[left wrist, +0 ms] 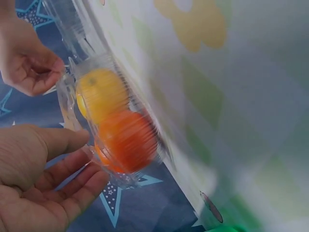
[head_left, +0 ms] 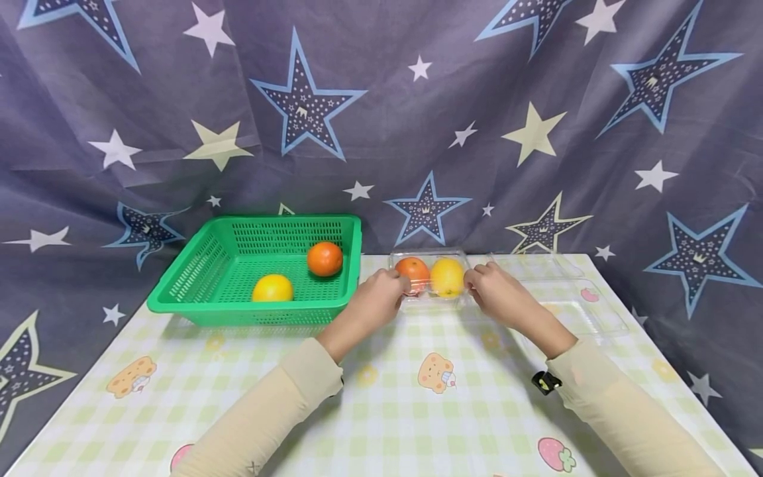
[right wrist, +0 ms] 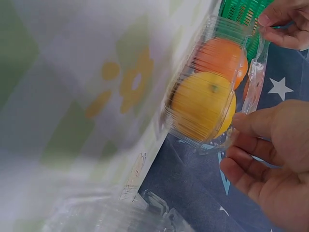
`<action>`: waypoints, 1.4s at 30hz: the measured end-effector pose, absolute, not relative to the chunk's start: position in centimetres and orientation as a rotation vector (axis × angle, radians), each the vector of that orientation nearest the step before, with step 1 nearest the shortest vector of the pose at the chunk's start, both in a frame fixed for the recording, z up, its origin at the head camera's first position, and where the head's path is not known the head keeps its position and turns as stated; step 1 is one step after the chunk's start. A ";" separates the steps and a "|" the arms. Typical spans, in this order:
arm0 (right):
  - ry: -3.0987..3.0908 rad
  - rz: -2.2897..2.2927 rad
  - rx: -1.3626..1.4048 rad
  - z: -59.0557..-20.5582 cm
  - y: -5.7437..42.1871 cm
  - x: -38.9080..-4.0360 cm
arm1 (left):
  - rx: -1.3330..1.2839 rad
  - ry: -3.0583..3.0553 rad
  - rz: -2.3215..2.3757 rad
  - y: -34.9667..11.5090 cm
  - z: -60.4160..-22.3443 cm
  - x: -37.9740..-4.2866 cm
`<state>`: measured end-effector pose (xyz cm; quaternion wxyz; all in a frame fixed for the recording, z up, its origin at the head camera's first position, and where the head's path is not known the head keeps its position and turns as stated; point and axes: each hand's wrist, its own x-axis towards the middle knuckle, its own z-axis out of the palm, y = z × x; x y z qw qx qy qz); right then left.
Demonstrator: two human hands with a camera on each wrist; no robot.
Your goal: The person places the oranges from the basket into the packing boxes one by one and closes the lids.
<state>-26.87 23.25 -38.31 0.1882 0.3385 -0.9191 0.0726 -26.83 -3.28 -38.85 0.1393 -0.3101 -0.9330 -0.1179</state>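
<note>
A clear plastic clamshell box (head_left: 438,301) stands near the table's back edge, holding an orange fruit (head_left: 412,273) on the left and a yellow fruit (head_left: 447,277) on the right. My left hand (head_left: 381,293) pinches the box's clear rim at its left end, thumb against fingertips. At the right end my right hand (head_left: 497,291) pinches the same rim between thumb and fingers. In the right wrist view the lid edge (right wrist: 256,82) runs between both hands, raised beside the fruit. Whether the lid is fully closed cannot be told.
Left of the box sits a green plastic basket (head_left: 238,311) with another orange fruit (head_left: 324,258) and a yellow fruit (head_left: 273,289) inside. More clear plastic boxes (head_left: 596,318) lie at the back right. A star-patterned curtain (head_left: 381,99) hangs behind the checked tablecloth (head_left: 393,430).
</note>
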 end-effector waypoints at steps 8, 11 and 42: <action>-2.556 0.191 0.975 -38.8 23.2 -26.8 | -0.908 -2.762 -0.290 -3.4 -39.2 -26.8; -2.567 0.198 0.973 -38.9 23.3 -26.7 | -0.897 -2.768 -0.297 -3.3 -39.4 -26.9; -2.629 0.183 0.976 -39.0 23.4 -26.7 | -0.924 -2.636 -0.037 -3.0 -40.2 -27.1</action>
